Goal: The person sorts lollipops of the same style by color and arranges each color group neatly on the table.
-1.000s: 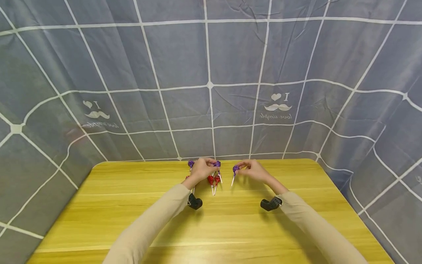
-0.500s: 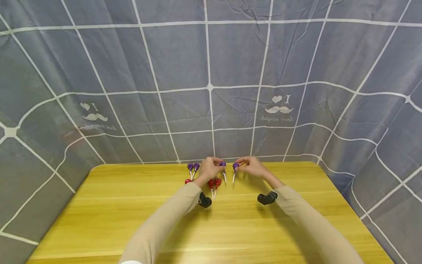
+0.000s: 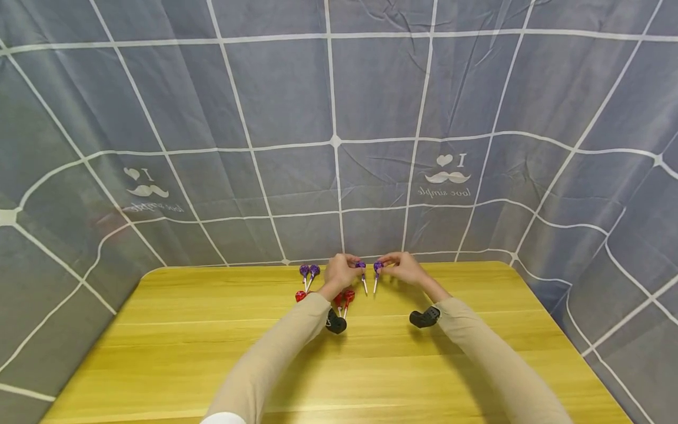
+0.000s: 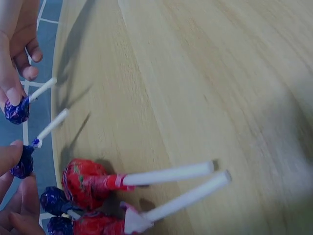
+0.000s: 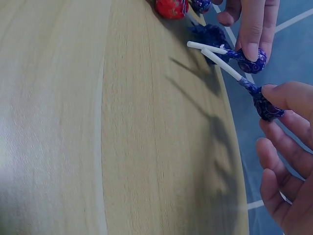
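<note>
In the head view, my left hand (image 3: 341, 274) pinches the wrapped head of a purple lollipop (image 3: 361, 265) near the table's far edge. Just to its right, my right hand (image 3: 405, 269) pinches a second purple lollipop (image 3: 378, 267) between thumb and fingertips. Both white sticks point down toward me, a small gap between the heads. The right wrist view shows thumb and finger on the right-hand lollipop (image 5: 267, 105), its stick tip close to the left-hand lollipop's (image 5: 252, 59). Two red lollipops (image 3: 349, 295) lie beside my left wrist, partly covered by it.
Two purple lollipops (image 3: 315, 271) lie at the back, left of my left hand. A red lollipop (image 3: 301, 296) lies nearer me, partly hidden by the sleeve. More purple heads (image 4: 54, 200) show beside the red ones. A grey curtain (image 3: 286, 176) hangs behind the wooden table (image 3: 212, 353).
My left hand has moved right with its purple lollipop, closer to the right hand, uncovering the two purple lollipops at left. The right hand has barely moved; its lollipop's stick has swung slightly more upright.
</note>
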Demonstrator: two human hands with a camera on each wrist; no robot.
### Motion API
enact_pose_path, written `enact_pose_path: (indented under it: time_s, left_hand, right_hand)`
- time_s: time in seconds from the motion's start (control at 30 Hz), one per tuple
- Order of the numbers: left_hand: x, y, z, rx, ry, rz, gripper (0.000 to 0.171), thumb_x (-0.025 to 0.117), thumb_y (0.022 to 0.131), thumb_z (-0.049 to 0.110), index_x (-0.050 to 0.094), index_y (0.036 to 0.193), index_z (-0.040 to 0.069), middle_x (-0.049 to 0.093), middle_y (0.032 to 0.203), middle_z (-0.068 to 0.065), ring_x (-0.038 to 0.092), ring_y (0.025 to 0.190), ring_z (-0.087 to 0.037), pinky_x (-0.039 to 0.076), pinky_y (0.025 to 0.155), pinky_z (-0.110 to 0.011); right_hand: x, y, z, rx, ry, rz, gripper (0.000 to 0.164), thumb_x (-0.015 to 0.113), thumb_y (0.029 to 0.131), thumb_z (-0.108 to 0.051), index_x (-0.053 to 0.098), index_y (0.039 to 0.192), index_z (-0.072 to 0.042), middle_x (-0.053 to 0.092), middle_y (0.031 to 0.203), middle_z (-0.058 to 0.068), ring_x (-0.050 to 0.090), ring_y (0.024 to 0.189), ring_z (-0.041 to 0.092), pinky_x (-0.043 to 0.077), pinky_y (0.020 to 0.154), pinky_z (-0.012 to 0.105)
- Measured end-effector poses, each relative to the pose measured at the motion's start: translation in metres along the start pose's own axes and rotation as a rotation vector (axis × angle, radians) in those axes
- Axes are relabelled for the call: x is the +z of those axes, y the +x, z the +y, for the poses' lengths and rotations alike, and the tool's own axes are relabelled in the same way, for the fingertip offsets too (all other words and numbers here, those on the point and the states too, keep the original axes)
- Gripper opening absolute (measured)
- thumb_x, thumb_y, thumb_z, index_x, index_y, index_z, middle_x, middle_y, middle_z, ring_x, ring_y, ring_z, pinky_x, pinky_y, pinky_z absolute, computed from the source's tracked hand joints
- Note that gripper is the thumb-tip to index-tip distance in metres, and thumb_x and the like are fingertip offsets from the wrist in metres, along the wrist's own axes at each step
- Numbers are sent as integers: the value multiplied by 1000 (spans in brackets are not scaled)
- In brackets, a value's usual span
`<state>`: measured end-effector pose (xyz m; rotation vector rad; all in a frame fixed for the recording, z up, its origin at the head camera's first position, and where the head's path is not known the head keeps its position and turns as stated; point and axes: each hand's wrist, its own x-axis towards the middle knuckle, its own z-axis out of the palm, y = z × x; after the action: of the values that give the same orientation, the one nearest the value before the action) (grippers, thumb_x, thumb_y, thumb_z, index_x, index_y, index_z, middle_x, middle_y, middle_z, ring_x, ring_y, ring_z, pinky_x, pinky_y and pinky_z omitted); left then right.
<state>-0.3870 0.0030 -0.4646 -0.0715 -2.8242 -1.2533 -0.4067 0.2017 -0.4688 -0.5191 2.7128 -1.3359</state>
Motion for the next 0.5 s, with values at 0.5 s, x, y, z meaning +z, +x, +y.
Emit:
enact_pose_path:
  time_s: [0.5]
  left_hand:
    - [18, 8, 9, -10, 53, 10, 27, 77, 81, 26, 75, 106, 17, 75, 95, -2, 67, 80, -16, 44, 57, -24]
  right_hand:
    - [2, 6, 15, 13, 18, 2, 33, 69, 85, -13, 67, 113, 5, 70, 103, 23, 61, 71, 15, 43, 56, 21]
